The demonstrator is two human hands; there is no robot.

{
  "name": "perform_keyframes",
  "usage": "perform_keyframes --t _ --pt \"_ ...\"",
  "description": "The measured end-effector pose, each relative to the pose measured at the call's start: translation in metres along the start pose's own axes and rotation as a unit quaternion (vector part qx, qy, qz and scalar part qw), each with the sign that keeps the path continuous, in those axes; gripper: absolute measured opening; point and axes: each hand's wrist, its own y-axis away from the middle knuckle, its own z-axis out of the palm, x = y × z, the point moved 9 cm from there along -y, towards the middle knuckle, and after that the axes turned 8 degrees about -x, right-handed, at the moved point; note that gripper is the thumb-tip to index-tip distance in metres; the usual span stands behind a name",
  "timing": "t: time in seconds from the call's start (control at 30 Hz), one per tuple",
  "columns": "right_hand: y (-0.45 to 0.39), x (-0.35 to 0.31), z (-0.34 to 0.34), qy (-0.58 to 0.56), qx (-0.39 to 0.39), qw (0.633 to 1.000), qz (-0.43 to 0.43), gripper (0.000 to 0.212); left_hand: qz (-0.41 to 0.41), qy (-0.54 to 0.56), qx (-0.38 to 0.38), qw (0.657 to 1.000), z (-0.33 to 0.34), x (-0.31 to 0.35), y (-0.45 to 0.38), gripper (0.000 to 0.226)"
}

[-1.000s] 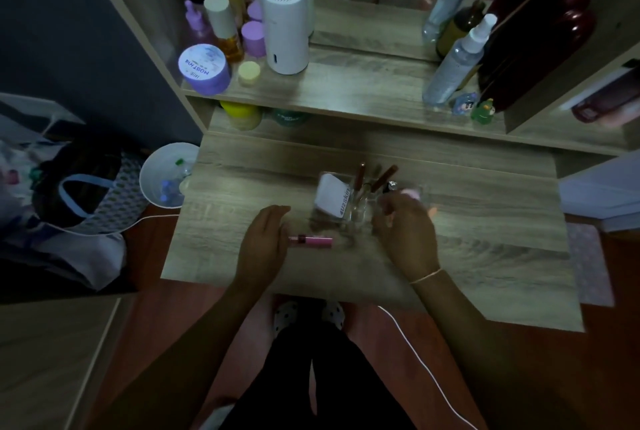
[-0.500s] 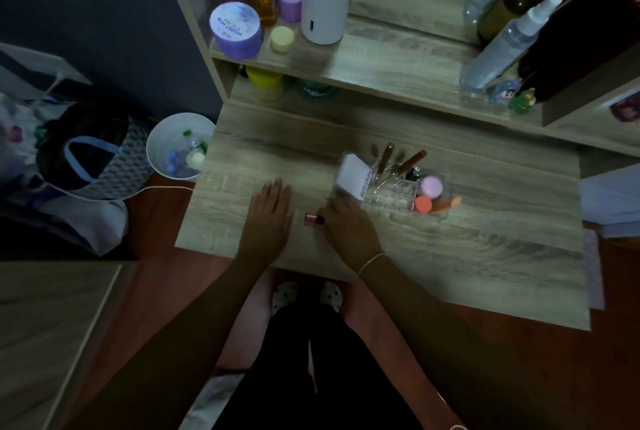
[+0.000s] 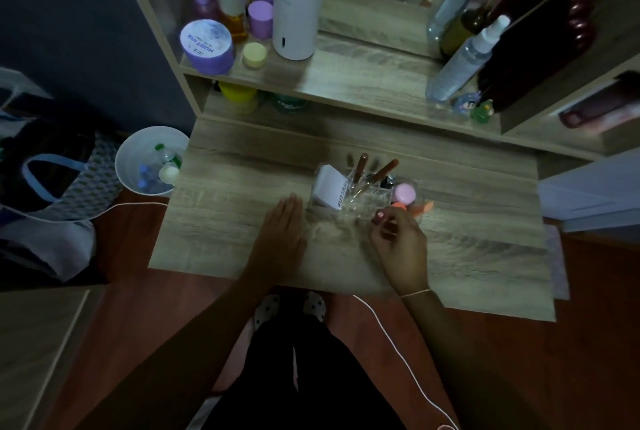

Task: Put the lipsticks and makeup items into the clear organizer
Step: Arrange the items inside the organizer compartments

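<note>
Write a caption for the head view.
Right hand holds a lipstick beside the clear organizer; left hand rests flat on the desk.

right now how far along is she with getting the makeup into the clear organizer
Mostly done, it seems. The clear organizer already holds a white box, two brown lipsticks and a pink round item. In hand: the right hand pinches a small lipstick just at the organizer's front edge, not yet in. The left hand rests flat on the table. No other loose makeup shows there.

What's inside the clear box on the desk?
The clear organizer holds a white box, two brown-handled sticks, a pink round thing and something orange. The right hand hides its front corner.
</note>
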Motion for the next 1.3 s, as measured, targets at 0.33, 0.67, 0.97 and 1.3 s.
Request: perform_keyframes --t 0.33,0.67,0.97,1.3 --pt "-0.033 0.007 -0.025 -0.026 0.039 0.998 0.038 0.018 0.006 -0.061 -0.024 0.998 0.027 0.006 -0.008 0.07" --pt "-0.046 0.014 0.0 0.025 0.008 0.998 0.051 0.016 0.004 -0.074 -0.04 0.996 0.035 0.004 -0.007 0.069" --pt "-0.053 0.018 0.005 0.048 0.011 0.998 0.048 0.013 -0.001 -0.08 -0.047 0.996 0.035 0.003 -0.008 0.071" --pt "-0.036 0.027 0.002 0.021 0.006 0.998 0.064 0.033 0.01 -0.068 -0.023 0.997 0.029 0.009 -0.006 0.071"
